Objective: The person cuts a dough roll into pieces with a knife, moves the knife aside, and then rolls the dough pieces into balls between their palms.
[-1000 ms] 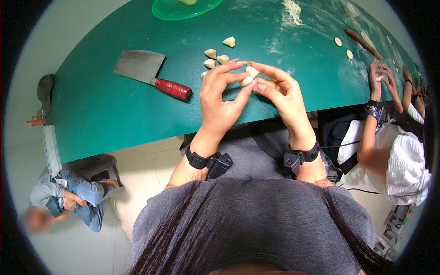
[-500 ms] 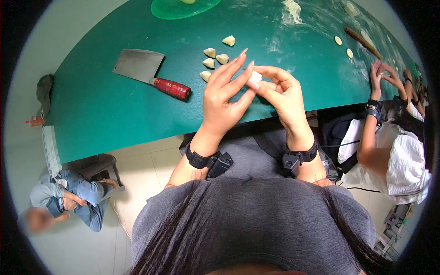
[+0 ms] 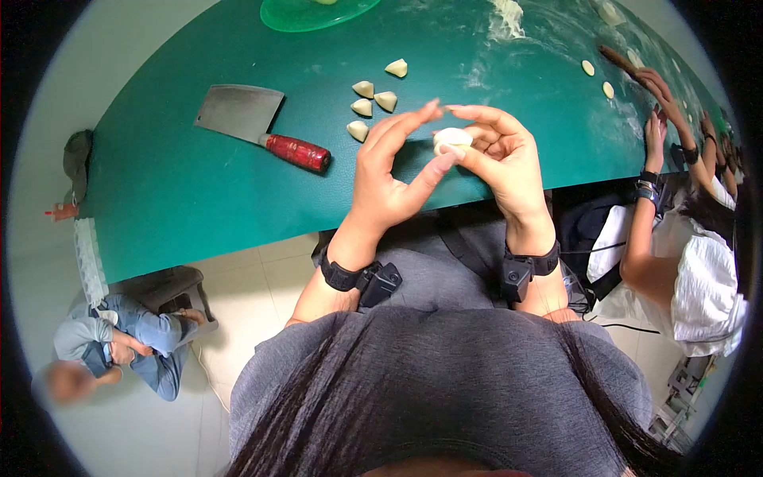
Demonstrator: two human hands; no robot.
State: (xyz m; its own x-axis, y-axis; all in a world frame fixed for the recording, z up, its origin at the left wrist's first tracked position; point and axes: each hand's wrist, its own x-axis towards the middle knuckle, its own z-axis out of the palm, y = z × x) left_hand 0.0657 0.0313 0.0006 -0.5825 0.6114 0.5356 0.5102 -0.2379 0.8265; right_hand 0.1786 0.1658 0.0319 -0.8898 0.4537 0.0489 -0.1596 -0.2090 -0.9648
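Note:
Between the thumb and fingers of my right hand point(image 3: 509, 159) is a small white piece of dough point(image 3: 454, 138), rounded and raised above the table edge. My left hand point(image 3: 389, 171) curves around its other side, fingers apart from the thumb. The left thumb tip meets the dough's lower edge, while the left fingertips, slightly blurred, are above it near the right index finger. Several pale cut dough pieces point(image 3: 385, 101) sit on the green table point(image 3: 238, 191) just beyond my left hand. Left of them lies a cleaver point(image 3: 242, 111) with a red handle point(image 3: 298, 153).
A green dish point(image 3: 318, 17) stands at the far edge. Flour point(image 3: 507, 20) is smeared across the table. At right, a co-worker's hands point(image 3: 656, 135) are by a wooden rolling pin point(image 3: 616, 59) and flat dough discs point(image 3: 608, 90). Another person point(image 3: 119, 334) sits at lower left.
My hands have moved apart a little, the right one shifting right, so the dough shows more fully. At right, the co-worker's one hand has moved onto the rolling pin.

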